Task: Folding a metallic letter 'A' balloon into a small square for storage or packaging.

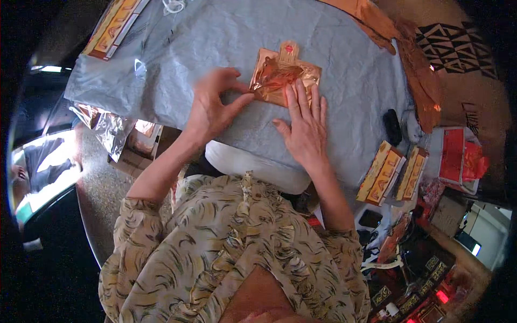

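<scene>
A shiny copper-coloured foil piece (269, 72), folded flat into a near-square, lies on the grey-blue covered table (215, 32). A narrow tab with a small red mark sticks out from its far edge. At its near left corner, the thumb and forefinger of my left hand (212, 102) come together on the edge, while the other fingers stand off it, somewhat blurred. My right hand (307, 121) lies flat with fingers stretched out, fingertips resting over the foil's near right part and hiding some of it. Nothing is gripped in the right hand.
Two orange lettered packets (380, 175) lie at the right table edge, beside a black object (392, 127) and a red-and-white package (455, 156). Another lettered packet (116, 27) lies far left. Orange shiny material (417, 81) borders the right side. An open box (142, 145) stands lower left.
</scene>
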`<state>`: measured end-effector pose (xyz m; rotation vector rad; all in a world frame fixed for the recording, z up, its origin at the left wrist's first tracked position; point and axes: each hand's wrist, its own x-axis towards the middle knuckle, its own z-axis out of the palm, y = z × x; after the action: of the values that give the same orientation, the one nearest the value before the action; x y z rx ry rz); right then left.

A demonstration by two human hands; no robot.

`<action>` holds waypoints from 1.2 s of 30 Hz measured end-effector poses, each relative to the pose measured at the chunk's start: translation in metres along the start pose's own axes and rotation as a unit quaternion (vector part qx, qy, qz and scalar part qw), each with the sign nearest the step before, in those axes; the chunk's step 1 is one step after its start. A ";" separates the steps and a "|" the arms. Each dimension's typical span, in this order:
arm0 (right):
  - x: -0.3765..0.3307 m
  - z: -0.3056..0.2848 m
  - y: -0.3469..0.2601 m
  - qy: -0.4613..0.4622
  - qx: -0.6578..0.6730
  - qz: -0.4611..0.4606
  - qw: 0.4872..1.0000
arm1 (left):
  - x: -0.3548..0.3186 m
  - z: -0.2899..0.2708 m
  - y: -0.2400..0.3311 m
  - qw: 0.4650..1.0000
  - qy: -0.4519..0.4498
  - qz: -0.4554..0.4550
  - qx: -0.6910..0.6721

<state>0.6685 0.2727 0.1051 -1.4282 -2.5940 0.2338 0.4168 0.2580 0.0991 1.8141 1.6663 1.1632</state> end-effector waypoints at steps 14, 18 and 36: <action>0.002 -0.003 -0.005 0.004 0.001 0.001 1.000 | 0.007 0.016 0.004 0.999 0.037 -0.023 -0.006; 0.003 -0.002 -0.005 0.009 -0.013 -0.001 1.000 | 0.010 0.019 0.009 0.998 0.060 -0.011 0.033; 0.004 0.002 -0.010 0.011 0.002 0.000 1.000 | 0.036 0.009 0.010 0.972 -0.050 -0.179 -0.145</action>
<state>0.6572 0.2708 0.1056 -1.4217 -2.5732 0.2225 0.4272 0.2924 0.1124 1.3077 1.5870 1.0703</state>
